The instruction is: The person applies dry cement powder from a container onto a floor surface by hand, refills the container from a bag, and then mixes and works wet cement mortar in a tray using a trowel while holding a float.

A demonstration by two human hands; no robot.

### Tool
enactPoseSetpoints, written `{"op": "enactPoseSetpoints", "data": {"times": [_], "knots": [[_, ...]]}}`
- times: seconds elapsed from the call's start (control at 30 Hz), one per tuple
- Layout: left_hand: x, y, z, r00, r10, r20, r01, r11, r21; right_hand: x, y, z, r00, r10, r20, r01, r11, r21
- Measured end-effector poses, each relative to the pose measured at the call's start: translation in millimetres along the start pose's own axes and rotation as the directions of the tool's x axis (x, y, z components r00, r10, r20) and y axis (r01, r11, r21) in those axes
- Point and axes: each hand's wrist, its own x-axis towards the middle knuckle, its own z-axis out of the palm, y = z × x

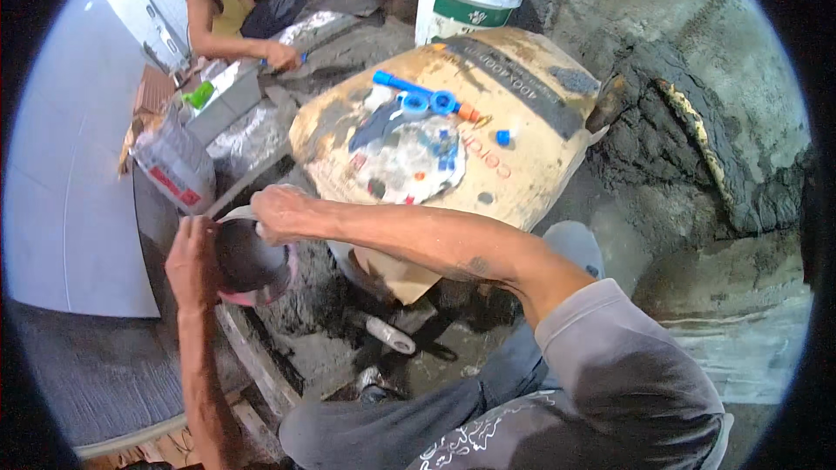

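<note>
Over a round bucket [280,283] with a dark inside and a pinkish side, my two hands work close together at the left of the head view. My right hand [283,213] is closed on a thin pale strip [235,212] above the bucket's far edge. At the strip's other end is my left hand [191,261], its fingers bent together and partly hidden. What the strip is, I cannot make out. Below and right of the bucket lies a pale handle [390,333] with a hole in its end.
Ahead lies a large paper sack [522,170] bearing a blue plastic tool [409,87], small blue caps and tile spacers. Behind it stands a white and green bucket [466,0]. A co-worker [228,4] sits at the far left. Wet mortar [653,139] spreads at the right; a large tile [78,165] leans left.
</note>
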Motion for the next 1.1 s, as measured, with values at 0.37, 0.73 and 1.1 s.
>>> {"op": "enactPoseSetpoints", "data": {"times": [0.37,0.73,1.1], "knots": [[212,120,-102,0.983,0.178,0.047,-0.175,0.982,-0.064,-25,90,-225,0.997,0.005,0.074,-0.050,0.783,0.620],[173,217,-124,0.977,0.018,-0.211,-0.023,0.999,-0.022,-42,255,-398,0.933,0.256,-0.254,0.158,0.343,0.926],[-76,241,-126,0.727,-0.683,0.076,0.687,0.717,-0.120,-14,512,-491,0.626,0.487,-0.609,-0.675,0.730,-0.110]]}}
